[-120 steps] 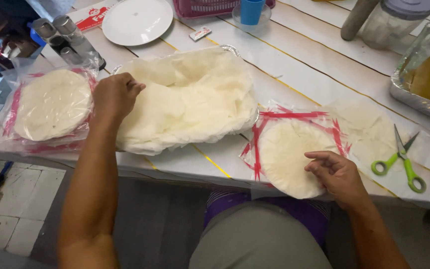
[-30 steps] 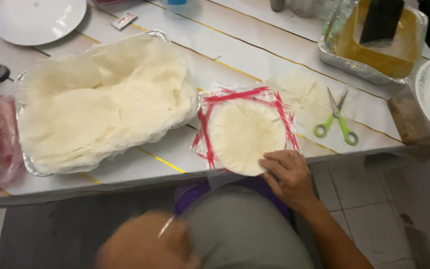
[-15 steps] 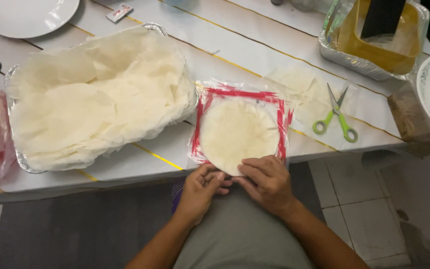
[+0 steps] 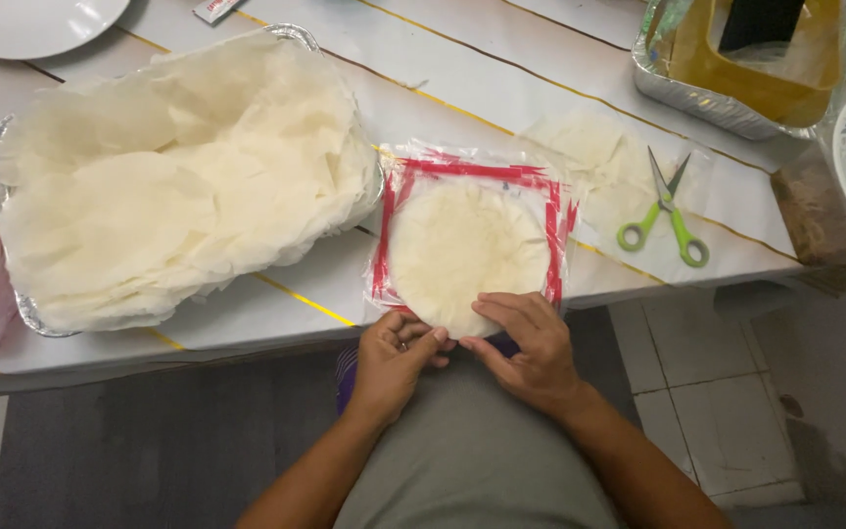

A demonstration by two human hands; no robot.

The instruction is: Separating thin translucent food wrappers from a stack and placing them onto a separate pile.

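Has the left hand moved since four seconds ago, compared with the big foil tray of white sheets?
Yes. The left hand left the foil tray and now touches the round wrapper stack beside the right hand.

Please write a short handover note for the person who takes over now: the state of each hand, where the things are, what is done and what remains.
Left hand: pinches near edge of wrapper stack.
Right hand: fingers flat on the same edge.
Stack lies in its opened red-edged bag at the table edge.
Done: foil tray heaped with separated sheets.
Left: stack looks still thick.
Scissors lie to the right.
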